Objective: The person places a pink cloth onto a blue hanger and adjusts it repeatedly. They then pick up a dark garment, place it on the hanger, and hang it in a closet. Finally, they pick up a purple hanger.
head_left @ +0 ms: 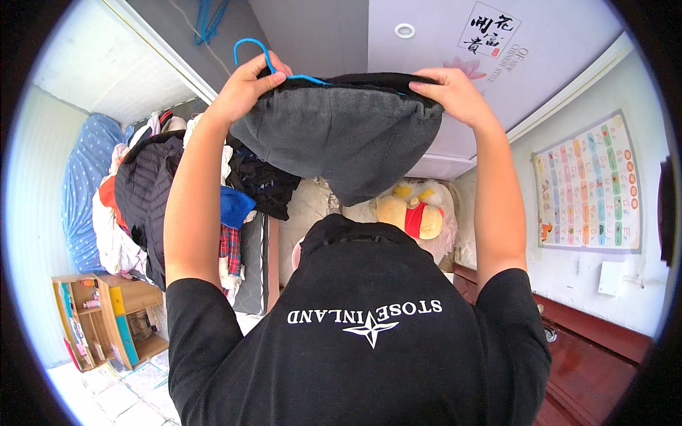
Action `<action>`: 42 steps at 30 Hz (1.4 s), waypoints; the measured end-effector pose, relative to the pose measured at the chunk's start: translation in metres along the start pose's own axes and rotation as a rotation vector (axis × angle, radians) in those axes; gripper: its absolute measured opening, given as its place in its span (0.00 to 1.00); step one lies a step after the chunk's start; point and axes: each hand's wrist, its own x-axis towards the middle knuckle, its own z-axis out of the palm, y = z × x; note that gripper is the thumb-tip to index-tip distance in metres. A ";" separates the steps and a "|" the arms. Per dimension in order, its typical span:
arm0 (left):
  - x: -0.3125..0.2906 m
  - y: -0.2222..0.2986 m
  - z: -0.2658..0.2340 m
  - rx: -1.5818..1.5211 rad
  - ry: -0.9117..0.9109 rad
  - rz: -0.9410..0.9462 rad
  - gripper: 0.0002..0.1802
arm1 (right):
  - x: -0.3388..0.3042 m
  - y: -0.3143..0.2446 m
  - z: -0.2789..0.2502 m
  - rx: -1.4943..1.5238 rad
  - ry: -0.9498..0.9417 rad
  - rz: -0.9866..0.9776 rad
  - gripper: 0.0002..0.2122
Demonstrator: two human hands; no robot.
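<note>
A dark grey garment (341,135) with a black upper edge is held up in front of me at arm's length; its exact kind cannot be made out. It hangs down to a rounded point. A blue clothes hanger (251,44) runs along its top, and its hook sticks out at the left. My left hand (250,86) is closed around the hanger and the garment's left corner. At the other end, my right hand (456,96) pinches the garment's right corner between thumb and fingers. The far end of the hanger is hidden in the cloth.
Clothes (145,184) are heaped at the left beside a blue dotted bundle (92,184). A small wooden shelf (114,312) stands below them. Ahead is a pale wardrobe door (440,42). A yellow plush toy (410,214) lies beyond my chest, and a chart (588,184) hangs on the right wall.
</note>
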 end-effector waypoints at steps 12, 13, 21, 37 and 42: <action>0.020 0.031 0.083 0.374 -0.029 0.249 0.06 | 0.032 -0.063 0.049 -0.026 -0.154 -0.050 0.25; 0.021 0.030 0.075 0.304 0.003 0.226 0.06 | 0.027 -0.046 0.035 0.249 -0.274 -0.078 0.29; 0.022 0.039 0.064 0.465 0.389 0.136 0.08 | 0.018 -0.027 0.045 -0.485 -0.114 0.004 0.20; 0.051 0.004 -0.064 0.461 0.798 0.099 0.14 | 0.106 -0.064 0.066 -0.045 0.357 -0.014 0.16; 0.080 -0.002 -0.085 0.591 0.634 0.069 0.17 | 0.144 -0.100 0.070 -0.102 0.457 0.051 0.16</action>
